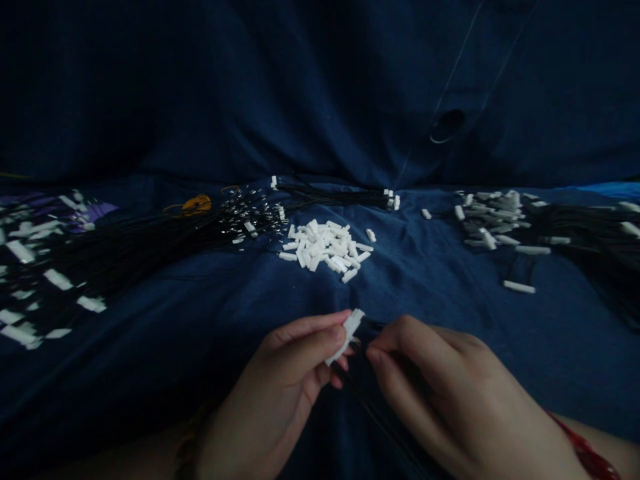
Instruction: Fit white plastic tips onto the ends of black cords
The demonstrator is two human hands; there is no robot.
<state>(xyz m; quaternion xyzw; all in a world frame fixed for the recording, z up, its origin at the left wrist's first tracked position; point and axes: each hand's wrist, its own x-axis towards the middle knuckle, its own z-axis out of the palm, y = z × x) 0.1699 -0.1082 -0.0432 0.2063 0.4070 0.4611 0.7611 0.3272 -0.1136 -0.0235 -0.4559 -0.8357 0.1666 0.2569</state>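
The left hand holds a small, long white plastic connector. Its grip is closed around the connector, with the thumb on top and the fingers behind. The connector is up in front of the person, between the two hands, and it leans so its top end points to the right. Thin black wires run from near it, down between the hands.

The right hand is just beside the connector. Its grip is narrow, with the thumb and first finger pinched close by the wires. It is too dark to tell if a wire is caught between them. A red band goes around the right wrist.

Past the hands, a heap of little white plastic pieces sits on a shiny dark blue cloth. On the left is a big bunch of black wires with white ends, near a curly orange string. On the right is another bunch of black wires, with white pieces by it. A thin black bundle lies behind the heap.
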